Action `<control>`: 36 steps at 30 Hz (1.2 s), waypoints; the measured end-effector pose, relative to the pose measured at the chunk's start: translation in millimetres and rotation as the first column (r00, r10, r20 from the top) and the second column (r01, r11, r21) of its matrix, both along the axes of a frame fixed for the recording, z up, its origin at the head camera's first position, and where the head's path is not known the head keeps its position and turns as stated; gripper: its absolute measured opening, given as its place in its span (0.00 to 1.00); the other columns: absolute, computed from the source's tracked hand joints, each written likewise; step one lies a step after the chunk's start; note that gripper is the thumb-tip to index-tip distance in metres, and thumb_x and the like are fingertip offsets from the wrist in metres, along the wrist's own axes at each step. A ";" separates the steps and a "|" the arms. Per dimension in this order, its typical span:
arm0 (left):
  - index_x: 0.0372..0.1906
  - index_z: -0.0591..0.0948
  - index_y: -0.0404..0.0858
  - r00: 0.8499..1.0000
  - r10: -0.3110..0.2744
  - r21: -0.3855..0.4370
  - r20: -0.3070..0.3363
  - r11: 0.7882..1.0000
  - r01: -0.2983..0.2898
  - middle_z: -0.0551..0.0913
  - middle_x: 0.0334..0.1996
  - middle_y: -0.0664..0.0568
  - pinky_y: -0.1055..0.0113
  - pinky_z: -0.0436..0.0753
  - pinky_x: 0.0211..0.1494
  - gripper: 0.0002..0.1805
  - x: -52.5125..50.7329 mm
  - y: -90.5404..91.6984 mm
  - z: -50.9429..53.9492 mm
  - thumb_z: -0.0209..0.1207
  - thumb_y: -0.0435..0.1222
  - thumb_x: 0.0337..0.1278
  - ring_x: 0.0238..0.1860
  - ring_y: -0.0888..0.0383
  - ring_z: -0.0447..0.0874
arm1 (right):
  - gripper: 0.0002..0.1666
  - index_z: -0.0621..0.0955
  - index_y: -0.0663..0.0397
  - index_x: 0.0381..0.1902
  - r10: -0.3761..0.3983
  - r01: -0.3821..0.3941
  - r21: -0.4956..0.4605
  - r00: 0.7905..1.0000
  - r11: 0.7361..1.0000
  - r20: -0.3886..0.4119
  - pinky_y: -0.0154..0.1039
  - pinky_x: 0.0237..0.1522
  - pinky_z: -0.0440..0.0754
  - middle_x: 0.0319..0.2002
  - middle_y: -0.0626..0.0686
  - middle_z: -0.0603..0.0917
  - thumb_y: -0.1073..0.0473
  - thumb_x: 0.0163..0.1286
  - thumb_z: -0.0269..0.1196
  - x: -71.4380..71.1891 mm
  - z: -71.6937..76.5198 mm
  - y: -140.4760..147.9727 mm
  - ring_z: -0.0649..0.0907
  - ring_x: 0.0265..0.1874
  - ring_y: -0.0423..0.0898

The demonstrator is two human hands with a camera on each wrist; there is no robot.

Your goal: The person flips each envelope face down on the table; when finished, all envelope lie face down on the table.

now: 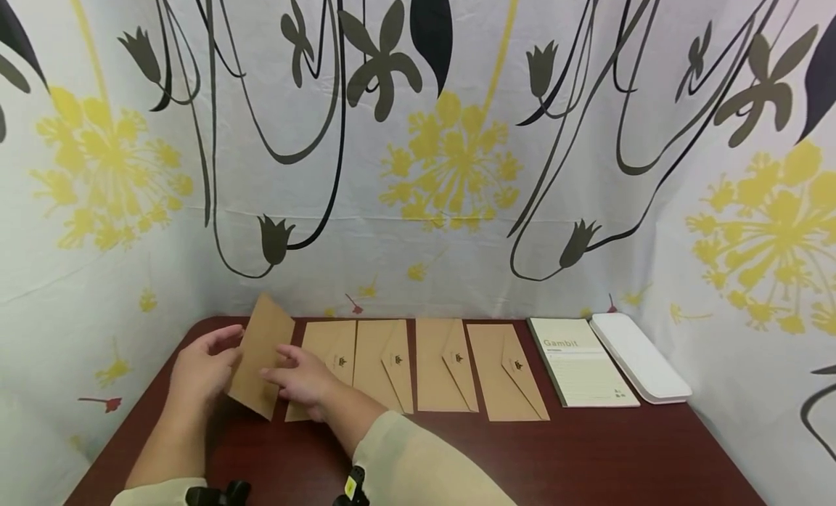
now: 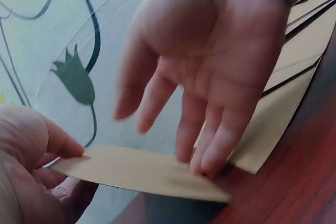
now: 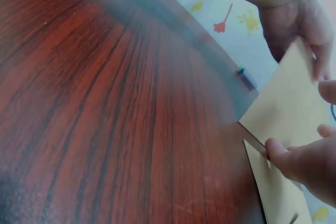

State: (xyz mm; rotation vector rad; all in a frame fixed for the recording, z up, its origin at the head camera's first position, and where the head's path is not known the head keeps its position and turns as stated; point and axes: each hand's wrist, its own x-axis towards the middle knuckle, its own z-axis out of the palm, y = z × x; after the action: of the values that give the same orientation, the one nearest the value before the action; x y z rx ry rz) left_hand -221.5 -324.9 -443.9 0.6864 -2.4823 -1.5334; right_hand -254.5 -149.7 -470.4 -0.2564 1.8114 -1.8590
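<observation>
A plain brown kraft envelope [image 1: 263, 355] stands tilted above the left end of the dark red wooden table. My left hand [image 1: 205, 368] pinches its left edge between thumb and fingers, as the left wrist view also shows. Close to the right side of that envelope is my right hand [image 1: 307, 379], its fingers extended and slightly spread. In the left wrist view the right palm [image 2: 210, 61] faces the camera, with fingertips by the envelope [image 2: 136, 169]; whether they touch it I cannot tell. Under the right forearm lies another brown envelope [image 1: 326, 339], partly covered.
Three more brown envelopes, with pointed flaps and small dark crown marks, lie to the right: one [image 1: 385, 346], another [image 1: 434, 361], a third [image 1: 496, 361]. Beyond them are a Gambit notepad [image 1: 581, 368] and a white flat case [image 1: 643, 357]. A patterned curtain [image 1: 457, 274] hangs behind.
</observation>
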 end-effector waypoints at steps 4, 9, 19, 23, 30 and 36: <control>0.76 0.76 0.38 0.999 0.010 -0.114 0.034 0.993 -0.006 0.76 0.75 0.35 0.52 0.80 0.57 0.29 -1.8 -14.3 -9.7 0.55 0.37 0.72 0.68 0.39 0.76 | 0.36 0.75 0.48 0.77 -0.002 0.002 -0.008 1.000 1.000 0.010 0.57 0.68 0.84 0.71 0.61 0.78 0.57 0.73 0.71 -2.3 -2.9 3.5 0.84 0.60 0.51; 0.77 0.72 0.34 0.991 -0.052 -0.169 0.120 0.983 0.072 0.67 0.78 0.29 0.33 0.65 0.77 0.31 -5.4 -26.6 -22.6 0.48 0.42 0.77 0.79 0.29 0.61 | 0.36 0.74 0.49 0.77 -0.002 0.002 -0.009 1.000 1.000 0.014 0.54 0.65 0.85 0.67 0.59 0.81 0.58 0.73 0.70 -3.6 -4.2 6.2 0.84 0.56 0.49; 0.80 0.66 0.32 0.964 -0.153 -0.198 0.218 0.960 0.197 0.60 0.80 0.24 0.30 0.66 0.76 0.35 -7.7 -27.4 -29.9 0.42 0.49 0.79 0.77 0.24 0.60 | 0.32 0.77 0.47 0.73 -0.031 0.032 -0.049 0.999 0.998 0.011 0.56 0.66 0.85 0.68 0.58 0.81 0.57 0.73 0.71 -3.3 -5.6 13.1 0.85 0.62 0.52; 0.81 0.66 0.34 0.985 -0.107 -0.177 0.133 0.976 0.130 0.63 0.81 0.28 0.32 0.66 0.77 0.34 -10.2 -16.6 -29.4 0.44 0.48 0.81 0.79 0.28 0.61 | 0.30 0.78 0.48 0.73 -0.019 0.016 -0.108 1.000 0.994 -0.025 0.56 0.64 0.86 0.72 0.61 0.79 0.57 0.75 0.69 -6.7 -10.9 31.1 0.85 0.63 0.57; 0.80 0.69 0.38 0.997 -0.072 -0.066 0.012 0.995 0.073 0.68 0.80 0.35 0.38 0.65 0.81 0.32 -23.0 16.6 -27.1 0.46 0.50 0.82 0.81 0.35 0.62 | 0.32 0.75 0.50 0.76 -0.063 0.052 -0.117 0.994 0.992 -0.093 0.50 0.63 0.88 0.73 0.63 0.78 0.56 0.77 0.66 -21.3 -17.9 67.9 0.84 0.65 0.56; 0.79 0.70 0.38 0.990 -0.139 -0.007 -0.005 0.990 0.139 0.68 0.80 0.36 0.39 0.66 0.81 0.30 -32.3 52.5 -24.4 0.48 0.47 0.83 0.81 0.35 0.64 | 0.34 0.70 0.57 0.79 -0.098 0.081 -0.166 0.991 0.983 -0.094 0.51 0.69 0.85 0.75 0.67 0.74 0.56 0.79 0.64 -27.4 -19.1 90.5 0.80 0.71 0.61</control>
State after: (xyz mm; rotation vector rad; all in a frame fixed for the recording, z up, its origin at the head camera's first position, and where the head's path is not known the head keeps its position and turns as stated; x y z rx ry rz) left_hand -253.8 -272.4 -468.3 0.5169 -2.5793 -1.5692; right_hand -281.9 -59.2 -489.5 -0.3387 1.7656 -2.0953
